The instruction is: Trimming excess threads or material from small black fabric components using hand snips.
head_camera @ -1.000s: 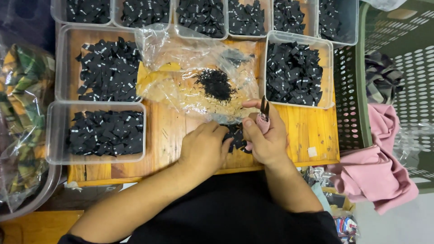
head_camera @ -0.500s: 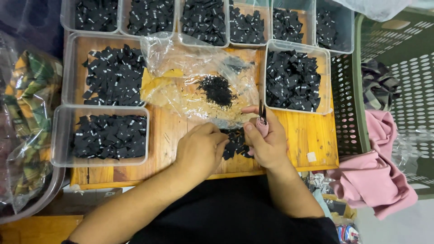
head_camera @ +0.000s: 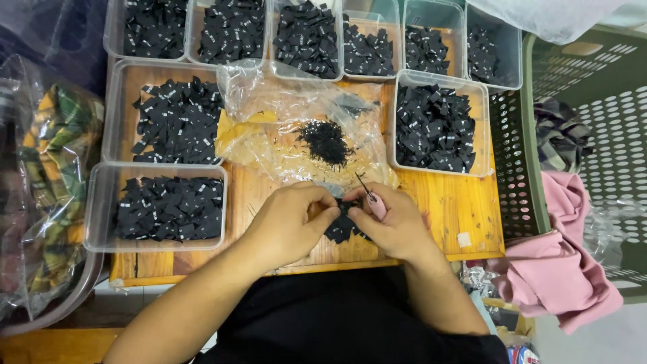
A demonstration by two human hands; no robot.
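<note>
Labels (head_camera: 342,226), a small dark bunch of black fabric tags, lie on the wooden worktop (head_camera: 445,202) at its near edge, between the person's two hands. Every place below is told from that worktop.

Off its right edge stands a green plastic basket (head_camera: 606,101) with holed walls, and pink cloth (head_camera: 559,269) spills over the basket's near corner. Off its left edge sits a clear bag of plaid cloth (head_camera: 47,175), green and yellow. Along its far edge runs a row of clear plastic trays (head_camera: 303,34), each heaped with black tags. Two more trays (head_camera: 168,209) of tags stand on its left part, one behind the other, and one tray (head_camera: 435,125) stands on its right part. In its middle lies a crumpled clear plastic bag (head_camera: 290,128) with a small heap of black scraps (head_camera: 325,141) on it.

At the near edge, the left hand (head_camera: 286,226) rests with its fingers together, pinching the bunch of labels. The right hand (head_camera: 397,226) touches the bunch from the other side; its fingers are clamped on a small pink-handled tool (head_camera: 374,202), whose thin dark tip points away from the person towards the plastic bag. A small white scrap (head_camera: 464,239) lies on the bare wood just right of the right hand.
</note>
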